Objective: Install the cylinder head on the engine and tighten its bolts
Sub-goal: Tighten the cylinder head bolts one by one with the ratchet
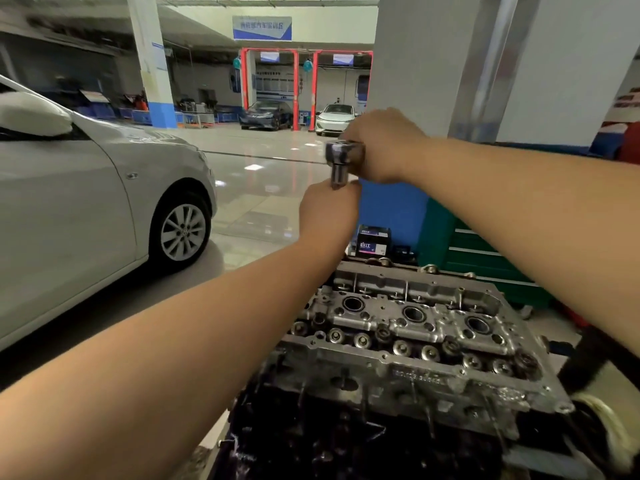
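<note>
Open glossy floor (263, 188) stretches ahead, a silver car (86, 188) close on the left, a pillar (433, 64) right. The grey, bolt-studded head (415, 327) sits on the dark engine (329, 427), well below both hands: right hand (384, 147) grips a ratchet (343, 161), left hand (329, 206) pinches its socket end
</note>
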Demonstrator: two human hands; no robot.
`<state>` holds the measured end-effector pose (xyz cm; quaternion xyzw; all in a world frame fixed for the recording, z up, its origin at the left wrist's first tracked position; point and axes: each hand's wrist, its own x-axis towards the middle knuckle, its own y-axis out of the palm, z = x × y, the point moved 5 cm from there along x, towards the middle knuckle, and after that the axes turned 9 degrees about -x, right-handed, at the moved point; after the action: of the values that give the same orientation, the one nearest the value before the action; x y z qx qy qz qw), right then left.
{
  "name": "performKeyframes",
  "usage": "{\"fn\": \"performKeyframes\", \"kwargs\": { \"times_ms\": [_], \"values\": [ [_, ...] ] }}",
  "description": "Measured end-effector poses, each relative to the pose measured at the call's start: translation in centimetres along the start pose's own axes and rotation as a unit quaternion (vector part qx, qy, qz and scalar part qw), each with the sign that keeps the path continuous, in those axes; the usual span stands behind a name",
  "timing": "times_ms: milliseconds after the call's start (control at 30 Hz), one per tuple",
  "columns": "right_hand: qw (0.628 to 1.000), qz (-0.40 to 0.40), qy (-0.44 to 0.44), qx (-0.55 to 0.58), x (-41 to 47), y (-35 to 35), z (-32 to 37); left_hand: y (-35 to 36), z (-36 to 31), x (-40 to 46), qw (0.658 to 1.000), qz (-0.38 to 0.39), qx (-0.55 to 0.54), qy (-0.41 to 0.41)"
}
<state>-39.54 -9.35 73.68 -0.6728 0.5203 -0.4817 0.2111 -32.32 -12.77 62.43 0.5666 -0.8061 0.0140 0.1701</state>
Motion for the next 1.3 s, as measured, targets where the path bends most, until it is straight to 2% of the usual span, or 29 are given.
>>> {"fn": "performKeyframes", "kwargs": {
  "times_ms": [100, 233, 367, 467, 567, 667, 833, 900, 1000, 1100, 1200, 1300],
  "values": [
    [0.998, -0.013, -0.047, 0.029, 1.2, 0.4, 1.4, -0.1, -0.1, -0.5, 1.0, -0.021, 0.007, 0.015],
    [0.999, 0.011, 0.041, 0.021, 0.8, 0.0, 0.7, -0.7, 0.5, -0.1, 0.996, -0.085, 0.011, 0.028],
    [0.977, 0.058, 0.15, -0.141, -4.3, -1.3, -1.1, 0.1, 0.5, 0.7, 0.995, -0.067, 0.028, 0.062],
    [0.969, 0.009, 0.131, -0.208, -7.0, -3.0, 0.5, 0.2, 0.4, 1.5, 0.992, -0.059, 0.051, 0.094],
    [0.978, -0.014, 0.12, -0.169, -5.7, -3.1, 1.1, -0.2, 0.4, 1.4, 0.992, -0.067, 0.055, 0.087],
    [0.991, -0.018, 0.126, -0.043, -3.6, -1.6, 0.5, -0.5, 0.2, 0.8, 0.994, -0.062, 0.057, 0.073],
    [0.995, -0.003, 0.005, 0.101, -0.6, 0.7, 0.5, -0.2, 0.5, -0.4, 0.997, -0.05, 0.032, 0.05],
    [0.993, 0.002, -0.015, 0.118, 0.0, 0.8, 0.8, -0.1, 0.8, -1.3, 0.996, -0.059, 0.031, 0.063],
    [0.994, -0.015, 0.017, 0.106, 0.1, 0.9, 0.9, -0.5, 1.1, -1.7, 0.994, -0.098, 0.008, 0.053],
    [0.994, -0.002, 0.094, 0.053, -1.9, -0.4, 0.5, -0.3, 0.6, -1.4, 0.993, -0.108, 0.028, 0.049],
    [0.985, 0.016, 0.16, -0.066, -6.2, -1.6, 0.1, 0.5, 0.5, -1.0, 0.995, -0.072, 0.045, 0.055],
    [0.976, -0.043, 0.134, -0.165, -9.9, -3.1, 1.5, 0.6, 0.9, -0.6, 0.997, -0.042, 0.029, 0.053]
  ]
}}
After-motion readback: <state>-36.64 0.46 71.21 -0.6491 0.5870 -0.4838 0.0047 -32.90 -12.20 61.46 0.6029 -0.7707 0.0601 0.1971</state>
